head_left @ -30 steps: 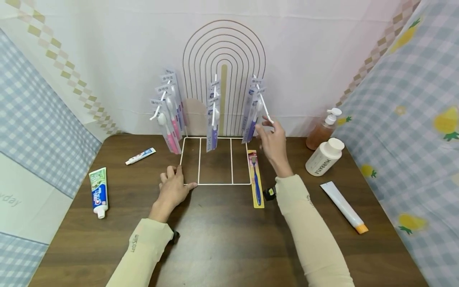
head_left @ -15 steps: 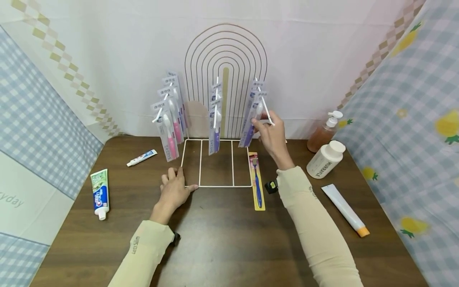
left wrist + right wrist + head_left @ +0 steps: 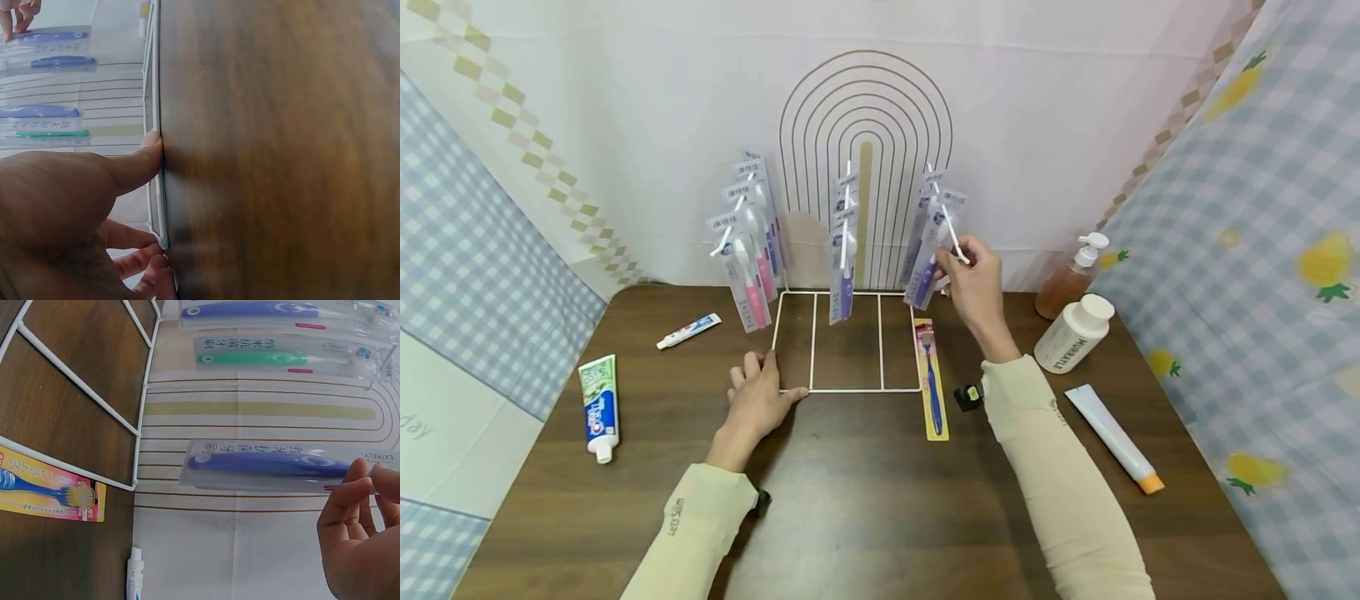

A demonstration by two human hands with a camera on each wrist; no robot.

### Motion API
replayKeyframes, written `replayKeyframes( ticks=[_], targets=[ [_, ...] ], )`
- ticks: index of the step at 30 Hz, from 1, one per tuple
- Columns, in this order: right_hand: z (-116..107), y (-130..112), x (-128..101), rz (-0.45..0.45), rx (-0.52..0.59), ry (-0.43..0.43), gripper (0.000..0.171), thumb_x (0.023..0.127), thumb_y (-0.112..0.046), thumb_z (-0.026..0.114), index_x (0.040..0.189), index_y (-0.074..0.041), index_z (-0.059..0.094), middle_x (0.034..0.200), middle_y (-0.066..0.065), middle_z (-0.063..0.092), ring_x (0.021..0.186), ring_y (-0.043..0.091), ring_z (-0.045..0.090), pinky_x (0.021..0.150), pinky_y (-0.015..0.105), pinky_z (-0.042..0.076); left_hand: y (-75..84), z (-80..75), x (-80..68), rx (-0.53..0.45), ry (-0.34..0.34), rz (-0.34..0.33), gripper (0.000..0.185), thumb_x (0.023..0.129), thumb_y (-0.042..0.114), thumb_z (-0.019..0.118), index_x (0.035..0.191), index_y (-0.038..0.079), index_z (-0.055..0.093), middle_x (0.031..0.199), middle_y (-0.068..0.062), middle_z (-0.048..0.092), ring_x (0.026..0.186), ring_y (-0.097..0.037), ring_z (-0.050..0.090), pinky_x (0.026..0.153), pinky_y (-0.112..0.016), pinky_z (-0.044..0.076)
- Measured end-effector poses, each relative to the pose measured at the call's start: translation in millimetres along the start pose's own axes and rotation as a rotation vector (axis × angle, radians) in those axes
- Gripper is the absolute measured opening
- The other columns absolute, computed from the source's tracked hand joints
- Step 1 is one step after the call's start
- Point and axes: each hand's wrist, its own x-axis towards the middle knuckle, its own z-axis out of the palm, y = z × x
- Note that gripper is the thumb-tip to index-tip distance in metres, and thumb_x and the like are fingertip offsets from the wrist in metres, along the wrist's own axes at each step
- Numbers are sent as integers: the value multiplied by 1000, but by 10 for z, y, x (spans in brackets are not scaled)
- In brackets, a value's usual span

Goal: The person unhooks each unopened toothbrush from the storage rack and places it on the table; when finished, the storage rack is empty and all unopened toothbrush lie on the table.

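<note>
Head view shows my right hand [image 3: 973, 279] pinching the top of a packaged toothbrush [image 3: 927, 258] at the right hook [image 3: 952, 229] of the white wire rack [image 3: 847, 342]. My left hand [image 3: 754, 398] lies with fingers straight on the rack's front left corner. I judge the pack may slide off the hook tip and fall if I let go too early, or its neighbours may swing. Its long axis is nearly upright, head up, the bottom leaning a little toward the rack's middle.
</note>
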Motion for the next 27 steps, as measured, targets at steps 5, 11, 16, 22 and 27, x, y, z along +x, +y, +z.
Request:
replayKeyframes(
  ticks=[5,11,16,22,27],
  targets=[
    [-78,36,-21,-8,48,23,10,111,-3,68,100,-1,68,77,-11,70,64,3,66,51,16,46,1,-1,8,-6,5,8,99,108,36,80,174,-14,26,163,-37,31,138,-59,32,111,-76,39],
    [-177,235,-164,26,27,21,16,114,-4,67,118,12,69,75,-15,72,59,0,62,52,17,42,-29,-10,-36,-2,-11,-11,100,108,37,80,175,-14,26,164,-36,31,136,-57,32,110,-74,39],
    [-286,422,-266,78,-59,40,24,114,-10,68,125,11,71,80,-15,73,62,1,58,58,16,46,-39,-16,-33,1,-5,-7,99,108,36,80,175,-14,26,163,-36,31,136,-57,32,109,-74,40],
    [-371,647,-388,186,-258,25,34,115,-24,69,132,5,75,88,-3,76,72,4,63,65,18,51,-24,-22,-18,2,-1,-1,100,107,36,80,174,-15,26,164,-37,31,138,-59,32,109,-75,40],
    [-441,970,-449,281,-366,-5,35,113,-26,71,129,4,77,92,10,76,74,15,63,66,27,50,4,-13,-13,-6,-7,-5,100,108,36,80,175,-14,26,165,-37,30,138,-58,31,109,-75,40]
  ],
)
